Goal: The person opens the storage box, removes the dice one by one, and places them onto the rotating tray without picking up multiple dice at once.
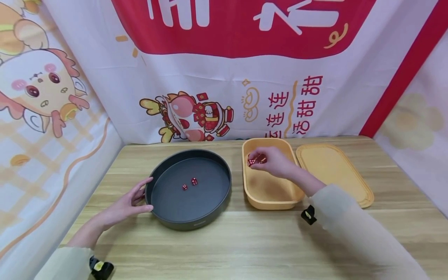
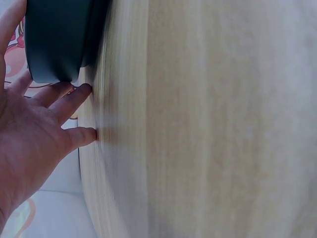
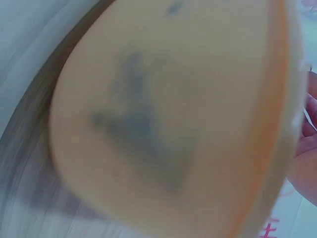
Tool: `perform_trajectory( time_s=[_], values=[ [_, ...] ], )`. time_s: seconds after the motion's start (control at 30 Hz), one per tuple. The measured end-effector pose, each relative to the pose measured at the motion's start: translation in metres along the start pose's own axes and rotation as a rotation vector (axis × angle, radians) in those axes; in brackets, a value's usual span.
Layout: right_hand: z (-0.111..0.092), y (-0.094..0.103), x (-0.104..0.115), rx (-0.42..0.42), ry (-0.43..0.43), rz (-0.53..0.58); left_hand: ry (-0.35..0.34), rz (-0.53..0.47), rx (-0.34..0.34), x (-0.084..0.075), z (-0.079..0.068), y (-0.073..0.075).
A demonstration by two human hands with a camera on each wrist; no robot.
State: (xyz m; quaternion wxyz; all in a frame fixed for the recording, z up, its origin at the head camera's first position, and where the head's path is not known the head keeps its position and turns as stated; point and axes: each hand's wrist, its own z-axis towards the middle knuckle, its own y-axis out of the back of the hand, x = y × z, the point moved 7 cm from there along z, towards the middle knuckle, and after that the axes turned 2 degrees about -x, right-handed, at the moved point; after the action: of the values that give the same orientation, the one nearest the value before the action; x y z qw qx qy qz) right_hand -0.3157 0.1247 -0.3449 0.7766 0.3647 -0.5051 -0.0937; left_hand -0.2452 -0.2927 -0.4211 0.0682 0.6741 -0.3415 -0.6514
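Note:
A round dark grey pan point(image 1: 190, 223) sits on the left part of the table, with two red dice point(image 1: 189, 184) lying on its base. My left hand point(image 1: 127, 204) is at the pan's left side, thumb and index finger spread along the rim. In the left wrist view, fingertips of the left hand point(image 2: 37, 114) touch the pan's wall point(image 2: 54, 42) and the tabletop. Over a yellow-orange rectangular container point(image 1: 273, 205), my right hand point(image 1: 274, 161) holds several red dice point(image 1: 251, 161) between thumb and fingers. Most of the right hand point(image 3: 307, 144) is hidden behind the container's wall point(image 3: 213, 109) in the right wrist view.
A matching yellow-orange lid point(image 1: 332, 167) lies flat to the right of the container. The wooden table point(image 1: 245, 241) ends at a printed cloth backdrop point(image 1: 217, 77), and more printed cloth hangs at the left and right sides.

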Motion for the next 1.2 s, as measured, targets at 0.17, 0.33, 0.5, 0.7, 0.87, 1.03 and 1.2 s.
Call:
perform_trajectory(
  time_s=[0.17,0.33,0.5,0.7,0.87,1.03,1.2],
  values=[
    [0.005,-0.013,0.020,0.005,0.022,0.053,-0.020,0.007,-0.005,-0.003,0.000,0.001],
    [0.014,-0.033,0.035,0.018,0.051,0.117,-0.017,0.007,-0.002,-0.002,-0.001,0.002],
    [0.022,-0.052,0.050,0.041,0.061,0.141,-0.011,0.003,-0.002,0.000,-0.001,0.001],
    [0.029,-0.072,0.068,0.058,0.046,0.133,-0.020,-0.002,-0.006,0.001,0.001,0.002],
    [0.035,-0.090,0.079,0.060,0.030,0.131,-0.012,-0.005,0.002,0.001,0.001,0.001],
    [0.040,-0.112,0.087,0.110,0.027,0.146,-0.012,-0.014,0.007,0.001,0.002,0.000],
    [0.044,-0.134,0.086,0.156,0.030,0.114,-0.005,-0.021,0.010,0.001,0.002,0.002]
  ],
)
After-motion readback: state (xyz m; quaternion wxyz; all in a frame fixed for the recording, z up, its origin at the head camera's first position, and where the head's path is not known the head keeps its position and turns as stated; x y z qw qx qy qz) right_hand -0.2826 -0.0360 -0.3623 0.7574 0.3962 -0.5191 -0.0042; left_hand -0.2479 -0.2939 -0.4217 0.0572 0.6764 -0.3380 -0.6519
